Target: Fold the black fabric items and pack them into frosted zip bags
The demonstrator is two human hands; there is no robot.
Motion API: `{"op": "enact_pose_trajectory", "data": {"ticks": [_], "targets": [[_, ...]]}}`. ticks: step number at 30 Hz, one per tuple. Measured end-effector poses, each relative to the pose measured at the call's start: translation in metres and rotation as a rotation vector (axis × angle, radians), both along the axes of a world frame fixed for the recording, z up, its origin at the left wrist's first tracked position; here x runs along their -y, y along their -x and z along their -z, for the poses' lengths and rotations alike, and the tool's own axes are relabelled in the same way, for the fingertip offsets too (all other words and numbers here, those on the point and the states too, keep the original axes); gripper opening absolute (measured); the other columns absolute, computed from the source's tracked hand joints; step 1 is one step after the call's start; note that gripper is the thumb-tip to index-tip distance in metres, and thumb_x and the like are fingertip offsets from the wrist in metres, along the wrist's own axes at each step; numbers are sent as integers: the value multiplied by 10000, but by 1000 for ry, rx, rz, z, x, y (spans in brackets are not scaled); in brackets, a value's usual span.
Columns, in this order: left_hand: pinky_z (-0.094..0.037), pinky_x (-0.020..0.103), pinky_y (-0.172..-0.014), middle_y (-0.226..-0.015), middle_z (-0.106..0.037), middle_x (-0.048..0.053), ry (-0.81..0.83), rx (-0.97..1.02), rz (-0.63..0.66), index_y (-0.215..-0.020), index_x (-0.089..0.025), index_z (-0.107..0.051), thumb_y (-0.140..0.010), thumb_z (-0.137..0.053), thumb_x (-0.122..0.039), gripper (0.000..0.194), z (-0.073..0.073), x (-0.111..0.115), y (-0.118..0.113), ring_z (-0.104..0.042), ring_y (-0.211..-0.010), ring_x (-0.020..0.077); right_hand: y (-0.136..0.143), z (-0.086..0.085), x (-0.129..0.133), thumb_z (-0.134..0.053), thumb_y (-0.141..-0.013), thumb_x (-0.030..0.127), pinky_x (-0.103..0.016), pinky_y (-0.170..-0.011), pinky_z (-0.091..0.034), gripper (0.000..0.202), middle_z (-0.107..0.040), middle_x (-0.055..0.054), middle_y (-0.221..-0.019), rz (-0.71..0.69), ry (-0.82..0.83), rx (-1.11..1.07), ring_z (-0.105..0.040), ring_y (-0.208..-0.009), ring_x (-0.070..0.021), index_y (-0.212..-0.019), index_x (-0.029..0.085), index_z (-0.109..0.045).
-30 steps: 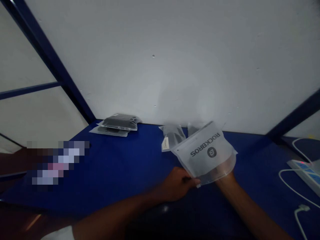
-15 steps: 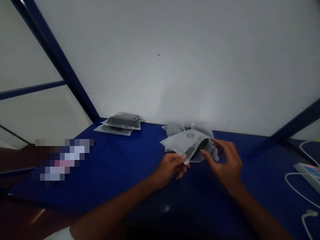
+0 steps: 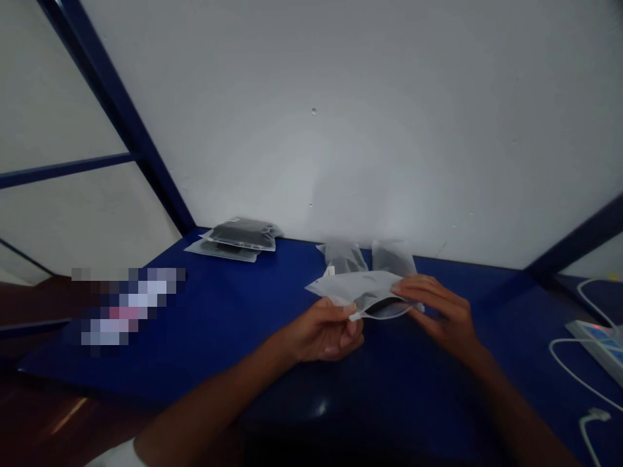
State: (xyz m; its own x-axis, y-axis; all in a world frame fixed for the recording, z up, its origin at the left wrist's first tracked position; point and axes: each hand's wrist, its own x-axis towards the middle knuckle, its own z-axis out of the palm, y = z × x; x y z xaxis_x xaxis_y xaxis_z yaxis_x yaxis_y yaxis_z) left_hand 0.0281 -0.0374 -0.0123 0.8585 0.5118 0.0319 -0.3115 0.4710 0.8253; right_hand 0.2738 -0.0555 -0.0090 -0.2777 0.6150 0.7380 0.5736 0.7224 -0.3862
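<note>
A frosted zip bag (image 3: 357, 284) is held between my two hands above the blue table. Its mouth gapes toward me, and something dark shows inside. My left hand (image 3: 326, 329) pinches the left corner of the mouth, by the small white slider. My right hand (image 3: 438, 308) grips the right end, fingers on top and thumb underneath. Just behind it, against the wall, stand two more frosted bags, a left one (image 3: 343, 256) and a right one (image 3: 393, 257), with dark contents.
Frosted bags with dark contents lie stacked (image 3: 241, 235) at the back left of the blue table (image 3: 219, 311). On the right are a white power strip (image 3: 596, 350) and white cables (image 3: 559, 366). A pixelated patch covers something at the left edge. A pale wall (image 3: 311, 162) rises behind.
The bag has tilted flatter, its mouth now facing me. My right hand has closed onto its right end, and my left hand has turned slightly at the corner.
</note>
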Motion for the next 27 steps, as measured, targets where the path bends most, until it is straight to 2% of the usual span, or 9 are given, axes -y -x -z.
{"op": "enact_pose_trajectory", "data": {"ticks": [2,4,6,9,12,15,19,24,27], "targets": [[-205,194,-294,-494,-465,-6,-39,6,-10,-641,-137,-546,-772,-596,-545,432,-1,-2,3,-368,-334,62,1,0,4,-680,-789,169,-435,-736,-559,220,-734,6,-845,-45,49,-144,-685,-805,-229,-934,328,-726],[-230,201,-307,-474,-467,-11,-119,40,-106,-662,-140,-558,-719,-605,-636,501,-6,-6,8,-378,-335,69,0,-2,9,-715,-757,192,-428,-695,-556,155,-724,0,-795,15,77,-276,-678,-750,-234,-834,325,-736],[-264,198,-352,-455,-438,-38,-241,48,-365,-694,-154,-547,-688,-640,-643,498,-12,-12,14,-368,-359,62,-3,-4,12,-767,-701,252,-407,-675,-559,107,-712,-12,-758,157,106,-421,-670,-713,-234,-759,336,-735],[-338,197,-470,-566,-474,-51,-491,-102,-855,-820,-162,-573,-679,-739,-490,394,-17,-20,19,-407,-479,60,-9,-8,10,-798,-641,360,-313,-494,-519,80,-708,-48,-708,267,350,-469,-652,-612,-209,-690,326,-745],[-411,223,-633,-847,-553,3,-744,-350,-1059,-1003,-173,-619,-706,-754,-367,379,-12,-23,15,-492,-694,90,-13,-10,5,-814,-554,444,-286,-434,-485,201,-705,-58,-647,219,599,-438,-639,-553,-209,-653,280,-754],[-438,256,-719,-967,-580,38,-824,-525,-900,-1087,-167,-613,-780,-686,-347,364,1,-22,6,-540,-816,126,-14,-10,0,-810,-523,487,-265,-408,-438,290,-652,-41,-544,97,891,-383,-583,-477,-177,-628,226,-740],[-440,250,-715,-883,-624,35,-718,-652,-646,-963,-135,-648,-811,-637,-320,240,16,-23,-2,-564,-795,135,-17,-9,-1,-789,-609,459,-228,-456,-410,284,-599,7,-545,-12,1167,-351,-534,-485,-122,-658,196,-696],[-403,215,-606,-636,-559,-15,-560,-539,-475,-765,-122,-622,-829,-601,-361,248,24,-28,-3,-521,-620,102,-11,-8,0,-762,-690,410,-258,-647,-478,240,-676,-13,-742,-144,1263,-134,-626,-706,-175,-787,201,-697],[-380,205,-546,-571,-520,-36,-545,-484,-394,-743,-129,-588,-827,-593,-413,296,28,-28,-3,-481,-524,82,6,-4,2,-688,-753,483,-325,-734,-500,346,-703,-45,-856,-92,1181,-82,-651,-829,-238,-979,220,-695]]}}
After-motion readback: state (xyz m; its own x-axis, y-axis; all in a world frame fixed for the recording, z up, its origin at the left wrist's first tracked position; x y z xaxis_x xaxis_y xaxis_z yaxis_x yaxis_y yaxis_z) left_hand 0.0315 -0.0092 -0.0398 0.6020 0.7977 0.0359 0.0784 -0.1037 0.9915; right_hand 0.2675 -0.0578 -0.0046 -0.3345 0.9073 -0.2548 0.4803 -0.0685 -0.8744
